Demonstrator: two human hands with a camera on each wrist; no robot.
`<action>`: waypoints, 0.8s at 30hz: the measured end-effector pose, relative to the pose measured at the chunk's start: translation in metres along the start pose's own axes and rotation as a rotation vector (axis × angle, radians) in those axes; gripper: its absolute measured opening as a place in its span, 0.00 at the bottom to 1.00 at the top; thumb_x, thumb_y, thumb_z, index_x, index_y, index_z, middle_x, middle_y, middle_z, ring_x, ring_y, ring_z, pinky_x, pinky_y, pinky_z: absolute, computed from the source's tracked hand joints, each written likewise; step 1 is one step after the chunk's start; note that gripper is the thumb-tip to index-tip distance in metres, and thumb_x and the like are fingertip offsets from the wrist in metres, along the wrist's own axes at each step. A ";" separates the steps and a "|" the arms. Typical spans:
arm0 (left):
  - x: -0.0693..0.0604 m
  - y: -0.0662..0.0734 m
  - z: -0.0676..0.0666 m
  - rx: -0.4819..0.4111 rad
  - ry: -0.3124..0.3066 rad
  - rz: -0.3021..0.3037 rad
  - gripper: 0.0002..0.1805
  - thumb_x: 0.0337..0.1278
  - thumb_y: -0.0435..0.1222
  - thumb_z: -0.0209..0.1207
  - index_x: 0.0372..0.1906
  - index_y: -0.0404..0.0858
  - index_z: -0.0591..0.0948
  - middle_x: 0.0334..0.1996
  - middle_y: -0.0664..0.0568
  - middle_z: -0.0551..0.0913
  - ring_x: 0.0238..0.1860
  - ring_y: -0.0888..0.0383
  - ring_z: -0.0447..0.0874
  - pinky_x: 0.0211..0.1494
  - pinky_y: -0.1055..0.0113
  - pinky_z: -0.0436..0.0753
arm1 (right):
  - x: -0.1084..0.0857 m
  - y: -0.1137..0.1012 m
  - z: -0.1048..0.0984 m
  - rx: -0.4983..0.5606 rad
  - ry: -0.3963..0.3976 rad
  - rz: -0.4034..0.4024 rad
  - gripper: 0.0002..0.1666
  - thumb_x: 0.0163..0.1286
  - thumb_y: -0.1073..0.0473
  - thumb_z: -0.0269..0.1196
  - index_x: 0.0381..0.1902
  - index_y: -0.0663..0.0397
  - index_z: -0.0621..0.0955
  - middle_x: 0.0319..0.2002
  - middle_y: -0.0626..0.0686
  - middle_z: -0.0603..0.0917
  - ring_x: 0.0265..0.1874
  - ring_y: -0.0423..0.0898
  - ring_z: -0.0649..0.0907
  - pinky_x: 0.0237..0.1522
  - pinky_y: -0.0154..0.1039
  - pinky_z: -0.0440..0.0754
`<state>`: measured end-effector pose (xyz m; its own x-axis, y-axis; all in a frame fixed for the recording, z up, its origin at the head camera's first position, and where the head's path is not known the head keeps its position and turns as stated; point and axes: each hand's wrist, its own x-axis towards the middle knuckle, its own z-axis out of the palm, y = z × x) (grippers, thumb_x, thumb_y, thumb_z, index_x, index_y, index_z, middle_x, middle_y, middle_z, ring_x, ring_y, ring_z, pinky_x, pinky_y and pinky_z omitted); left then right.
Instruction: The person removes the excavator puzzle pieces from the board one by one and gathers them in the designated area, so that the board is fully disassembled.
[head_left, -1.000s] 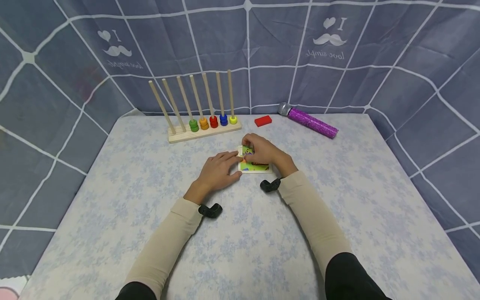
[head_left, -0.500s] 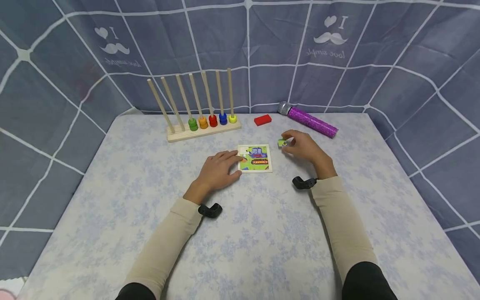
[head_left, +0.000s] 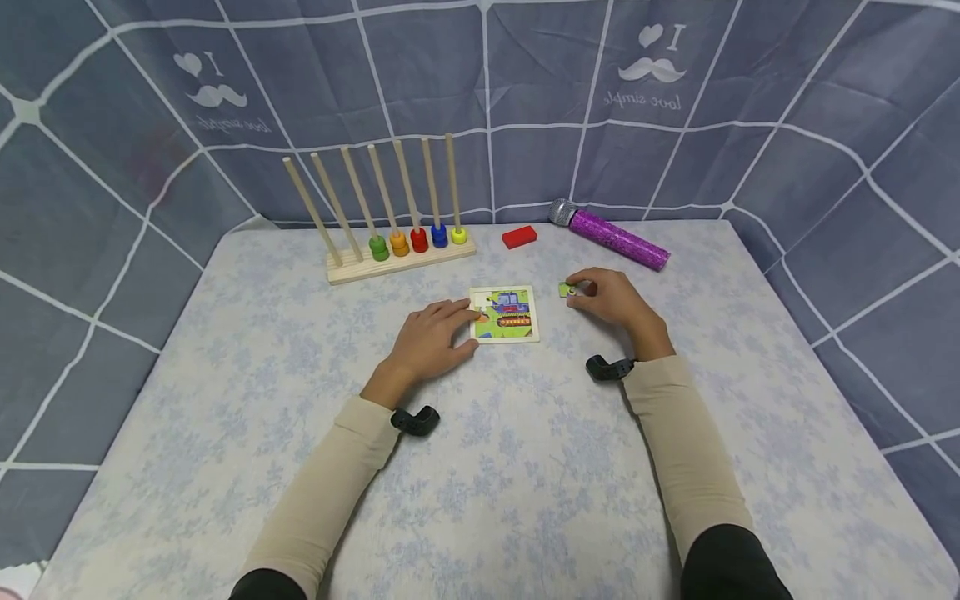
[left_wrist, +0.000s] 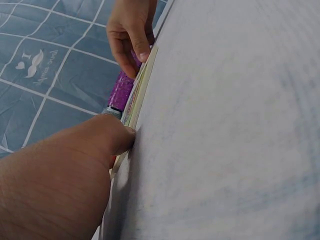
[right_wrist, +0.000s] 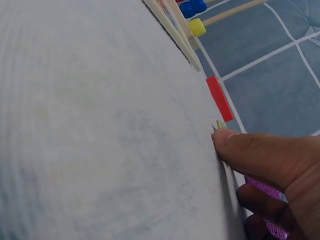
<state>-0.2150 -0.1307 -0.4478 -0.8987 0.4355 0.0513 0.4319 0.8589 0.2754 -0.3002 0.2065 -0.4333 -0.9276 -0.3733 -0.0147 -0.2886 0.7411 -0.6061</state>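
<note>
A square jigsaw puzzle (head_left: 505, 314) with a light wooden frame and a tracked-vehicle picture lies flat on the table in the head view. My left hand (head_left: 426, 343) rests at its left side, fingers fairly straight; a fingertip touches the picture and the thumb lies by the lower left corner. To the right of the frame, my right hand (head_left: 611, 300) pinches a small green puzzle piece (head_left: 566, 289) between thumb and fingers, low over the table. In the right wrist view only a sliver of the puzzle piece (right_wrist: 220, 124) shows past the thumb.
A wooden peg rack (head_left: 401, 264) with coloured rings stands at the back left. A red block (head_left: 519, 237) and a purple glittery microphone (head_left: 618, 239) lie behind the puzzle. Grey curtain (head_left: 540, 92) with white lines surrounds the table (head_left: 510, 467).
My right hand has moved right, off the puzzle frame, with the green piece in its fingers, and then stayed nearly still. The left hand keeps its place on the puzzle.
</note>
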 end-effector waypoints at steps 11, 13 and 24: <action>0.000 0.000 0.000 -0.015 0.003 0.002 0.30 0.69 0.54 0.56 0.72 0.52 0.74 0.75 0.52 0.65 0.73 0.45 0.62 0.65 0.41 0.67 | -0.001 0.004 0.003 0.043 0.012 0.011 0.26 0.68 0.59 0.70 0.63 0.58 0.80 0.58 0.63 0.81 0.53 0.59 0.78 0.56 0.57 0.74; -0.001 0.000 -0.001 -0.012 0.005 0.000 0.30 0.69 0.54 0.56 0.72 0.52 0.74 0.75 0.52 0.65 0.73 0.45 0.62 0.65 0.41 0.68 | 0.000 0.004 0.004 0.044 0.010 0.013 0.27 0.68 0.58 0.70 0.63 0.58 0.80 0.58 0.62 0.80 0.53 0.59 0.78 0.56 0.57 0.74; 0.000 0.001 -0.001 -0.002 -0.013 -0.008 0.30 0.71 0.55 0.55 0.73 0.53 0.72 0.76 0.52 0.64 0.74 0.46 0.61 0.65 0.42 0.67 | 0.001 -0.028 -0.002 0.040 -0.059 -0.110 0.27 0.74 0.61 0.63 0.67 0.63 0.75 0.58 0.66 0.78 0.54 0.62 0.77 0.55 0.57 0.74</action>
<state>-0.2147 -0.1301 -0.4470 -0.9009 0.4325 0.0366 0.4249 0.8615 0.2780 -0.2935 0.1866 -0.4149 -0.8747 -0.4846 0.0073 -0.3772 0.6714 -0.6379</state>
